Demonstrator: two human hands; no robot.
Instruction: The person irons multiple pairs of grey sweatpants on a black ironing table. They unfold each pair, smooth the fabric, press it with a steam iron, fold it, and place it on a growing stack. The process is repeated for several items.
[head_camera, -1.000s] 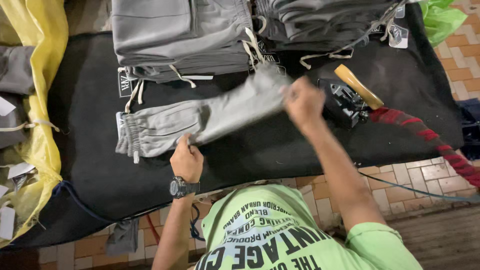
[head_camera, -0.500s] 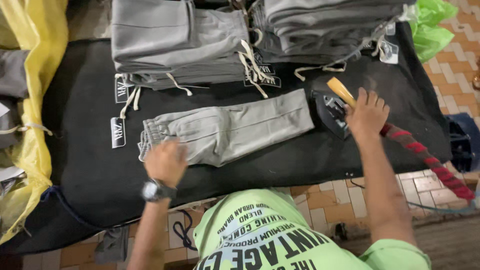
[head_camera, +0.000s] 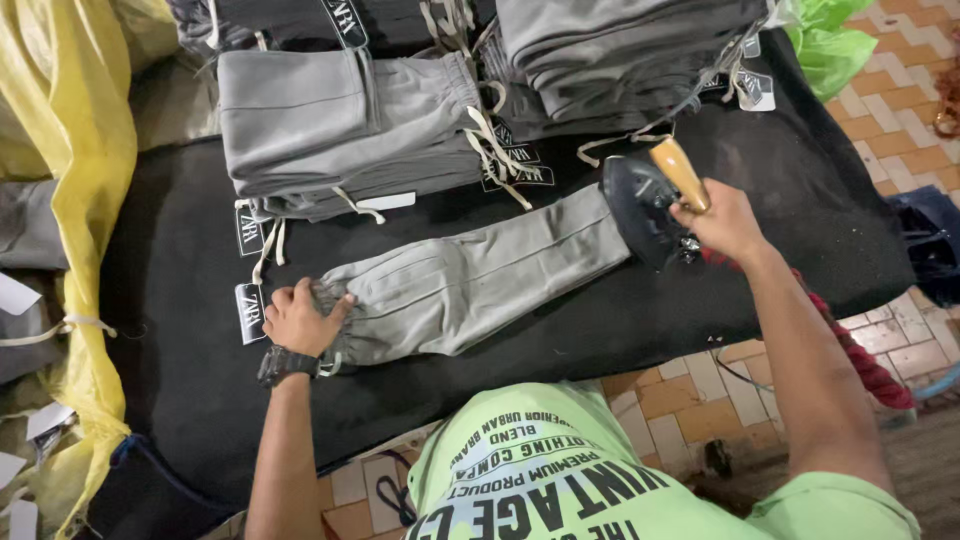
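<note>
Clamped around the wooden handle (head_camera: 680, 172) of a dark iron (head_camera: 640, 210), the right hand (head_camera: 725, 222) holds its grip closed, with the iron's nose set on the far end of the folded grey trousers (head_camera: 470, 285), so the soleplate itself is hidden against the cloth. At the opposite end from that grip, the left hand (head_camera: 300, 318), wearing a dark wristwatch (head_camera: 285, 364), lies fingers-down and spread on the elastic waistband, not closed around anything, seemingly pinning the garment flat and taut on the black-covered bench (head_camera: 180, 290). Beyond the trousers sit two stacks of folded grey garments (head_camera: 330, 125) with drawstrings and tags, cut off by the top edge. A red braided cord (head_camera: 860, 355) trails below the right forearm; where it joins the iron cannot be made out. Yellow cloth (head_camera: 85, 130) drapes the side past the left hand.
</note>
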